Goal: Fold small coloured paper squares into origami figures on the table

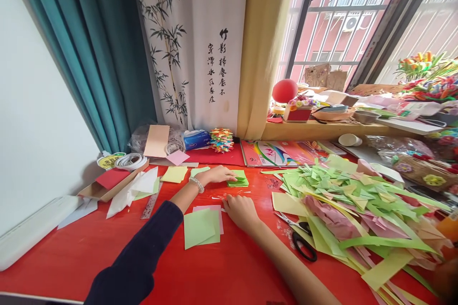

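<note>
Head view, only one: left hand [215,175] is on the far side of the red table [107,257], palm down, fingers stretched forward and close together, tips at the left edge of the green stack [237,177]. Can't tell if it's pinching sheets or just resting on them. Right hand [243,212] sits just nearer, fingers curled in, thumb side toward the stack; can't see whether anything is in the grip. White slivers [245,192] lie between hand and stack. Stack edges look uneven from here. My take: press lightly from the left, true up the edges with the right, don't shove; thin paper likely fans out or creases. Keep the slivers from getting under it. Loose green sheets [196,228] lie nearer the body, overlapping a pink sheet [220,215]; yellow sheets [174,174] sit left of the left hand, ruler [147,208] near them. Scissors [305,227] at the left edge of the paper pile [332,183], so mind the right forearm.
</note>
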Demonstrator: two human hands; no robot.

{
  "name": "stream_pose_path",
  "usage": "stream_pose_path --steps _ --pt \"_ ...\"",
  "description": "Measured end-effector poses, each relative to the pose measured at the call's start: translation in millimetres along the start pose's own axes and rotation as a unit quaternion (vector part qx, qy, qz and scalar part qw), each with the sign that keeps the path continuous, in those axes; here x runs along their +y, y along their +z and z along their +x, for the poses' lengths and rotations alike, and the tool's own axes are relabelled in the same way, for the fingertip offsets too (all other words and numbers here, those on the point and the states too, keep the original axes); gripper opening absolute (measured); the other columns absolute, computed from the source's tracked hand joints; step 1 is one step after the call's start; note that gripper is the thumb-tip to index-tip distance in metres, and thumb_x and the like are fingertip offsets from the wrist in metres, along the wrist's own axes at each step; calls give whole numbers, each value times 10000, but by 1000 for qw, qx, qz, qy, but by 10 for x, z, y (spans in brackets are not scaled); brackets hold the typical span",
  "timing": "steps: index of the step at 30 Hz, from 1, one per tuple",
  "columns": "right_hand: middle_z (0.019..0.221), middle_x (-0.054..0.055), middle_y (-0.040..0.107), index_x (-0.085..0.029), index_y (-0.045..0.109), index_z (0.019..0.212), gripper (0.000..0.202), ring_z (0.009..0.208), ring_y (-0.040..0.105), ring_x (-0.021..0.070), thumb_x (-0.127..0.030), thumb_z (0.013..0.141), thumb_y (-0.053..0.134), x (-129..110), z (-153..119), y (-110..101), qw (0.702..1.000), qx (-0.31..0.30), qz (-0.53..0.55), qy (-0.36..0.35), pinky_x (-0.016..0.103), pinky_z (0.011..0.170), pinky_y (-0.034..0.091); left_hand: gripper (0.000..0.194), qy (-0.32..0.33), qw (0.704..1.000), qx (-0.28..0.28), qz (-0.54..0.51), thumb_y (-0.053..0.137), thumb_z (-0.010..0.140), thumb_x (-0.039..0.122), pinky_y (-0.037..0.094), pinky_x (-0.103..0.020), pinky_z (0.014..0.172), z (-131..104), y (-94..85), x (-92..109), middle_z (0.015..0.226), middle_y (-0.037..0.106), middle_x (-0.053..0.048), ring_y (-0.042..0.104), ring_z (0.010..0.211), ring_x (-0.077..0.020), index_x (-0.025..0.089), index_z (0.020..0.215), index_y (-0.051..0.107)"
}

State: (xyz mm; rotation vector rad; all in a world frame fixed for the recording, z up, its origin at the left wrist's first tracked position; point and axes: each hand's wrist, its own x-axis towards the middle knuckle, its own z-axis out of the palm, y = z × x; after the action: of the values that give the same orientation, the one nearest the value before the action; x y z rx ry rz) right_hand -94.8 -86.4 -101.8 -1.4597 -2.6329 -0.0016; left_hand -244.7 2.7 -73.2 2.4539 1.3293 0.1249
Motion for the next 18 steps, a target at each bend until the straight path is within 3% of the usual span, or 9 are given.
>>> stream_pose_path --steps 10,15,18 --pt "733 93 679 -160 609 817 324 725 659 225 -268 911 319 11 2 -3 1000 -2 -4 -6 260 595 406 312 -41 992 77 95 502 856 295 482 -399 784 -30 141 87 1110 544 -87 562 940 -195 145 1129 502" --pt "744 101 678 -159 610 845 325 735 657 228 -266 914 311 13 4 -1 1000 -6 -2 -7 271 615 412 377 -11 989 88 121 387 873 120 455 -323 803 -118 108 206 1307 444 -71 588 964 -214 259 1210 481" --pt "750 109 676 -155 612 849 337 740 656 222 -270 917 302 14 6 1 1000 -6 1 -8 268 625 413 306 7 989 74 126 422 878 239 446 -333 825 -136 75 237 1351 397 -66 586 971 -229 260 1160 539"
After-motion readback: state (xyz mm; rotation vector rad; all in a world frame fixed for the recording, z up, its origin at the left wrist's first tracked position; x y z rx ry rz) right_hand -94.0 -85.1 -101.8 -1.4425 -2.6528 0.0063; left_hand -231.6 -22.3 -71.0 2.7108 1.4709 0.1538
